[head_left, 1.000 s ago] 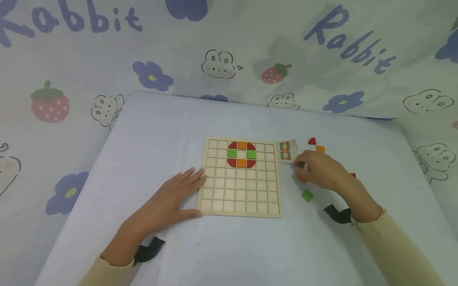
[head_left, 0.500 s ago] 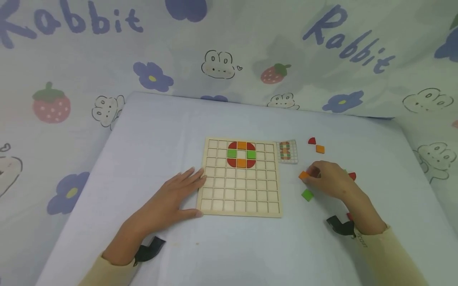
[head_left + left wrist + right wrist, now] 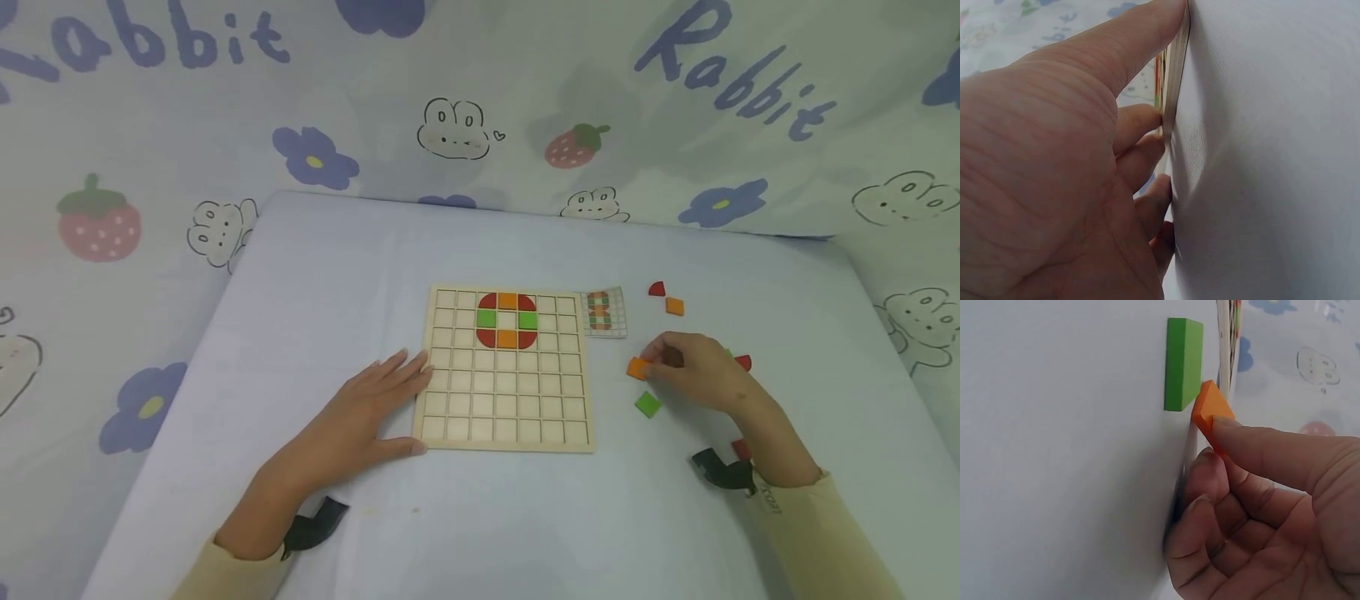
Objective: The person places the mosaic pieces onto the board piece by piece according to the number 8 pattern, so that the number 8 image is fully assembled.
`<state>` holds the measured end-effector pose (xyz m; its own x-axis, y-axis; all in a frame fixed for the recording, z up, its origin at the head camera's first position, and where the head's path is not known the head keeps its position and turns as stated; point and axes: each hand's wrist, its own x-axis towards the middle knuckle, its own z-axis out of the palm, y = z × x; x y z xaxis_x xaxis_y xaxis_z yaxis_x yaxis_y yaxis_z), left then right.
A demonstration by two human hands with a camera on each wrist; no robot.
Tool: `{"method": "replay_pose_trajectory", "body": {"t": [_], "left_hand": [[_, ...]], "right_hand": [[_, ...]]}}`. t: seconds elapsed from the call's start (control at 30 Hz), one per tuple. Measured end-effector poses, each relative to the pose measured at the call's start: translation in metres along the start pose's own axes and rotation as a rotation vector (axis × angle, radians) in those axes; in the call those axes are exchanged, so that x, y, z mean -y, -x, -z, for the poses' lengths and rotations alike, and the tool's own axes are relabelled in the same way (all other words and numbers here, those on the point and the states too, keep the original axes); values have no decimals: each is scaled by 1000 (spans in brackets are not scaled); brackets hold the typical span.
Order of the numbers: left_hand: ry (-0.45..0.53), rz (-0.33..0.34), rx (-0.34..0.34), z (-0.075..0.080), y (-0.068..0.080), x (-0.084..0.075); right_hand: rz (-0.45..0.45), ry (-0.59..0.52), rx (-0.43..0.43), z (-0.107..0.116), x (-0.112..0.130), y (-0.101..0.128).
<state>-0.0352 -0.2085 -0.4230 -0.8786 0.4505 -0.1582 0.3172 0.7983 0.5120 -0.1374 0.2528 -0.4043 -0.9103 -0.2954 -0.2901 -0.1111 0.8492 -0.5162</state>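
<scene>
A wooden grid board [image 3: 506, 396] lies on the table, with red quarter-round, orange and green tiles forming a ring in its upper rows. My left hand [image 3: 367, 412] rests flat at the board's left edge, fingers spread and touching the frame, as the left wrist view also shows. To the right of the board, my right hand [image 3: 693, 371] pinches an orange square tile [image 3: 1213, 412] between thumb and fingers, low over the cloth. A green square tile [image 3: 648, 404] lies just in front of that hand, apart from it.
A small pattern card [image 3: 615, 312] lies against the board's upper right edge. Behind the right hand are a red quarter-round tile [image 3: 657, 288] and another orange tile [image 3: 674, 306]. More red pieces [image 3: 742, 362] and a sliver of green show beside the right wrist.
My right hand has come down from beside the pattern card and now has hold of the orange tile. My left hand has stayed at the board's edge. The camera view has shifted slightly.
</scene>
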Motion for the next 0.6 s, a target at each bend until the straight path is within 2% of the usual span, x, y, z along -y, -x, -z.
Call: {"method": "replay_pose_trajectory", "body": {"t": [0.33,0.6], "left_hand": [[11,-7,-10,0,0,0],[4,-9,-6,0,1,1]], "right_hand": [[62,-23,13,5,10,1],[193,-83,20,5,41,-8]]}}
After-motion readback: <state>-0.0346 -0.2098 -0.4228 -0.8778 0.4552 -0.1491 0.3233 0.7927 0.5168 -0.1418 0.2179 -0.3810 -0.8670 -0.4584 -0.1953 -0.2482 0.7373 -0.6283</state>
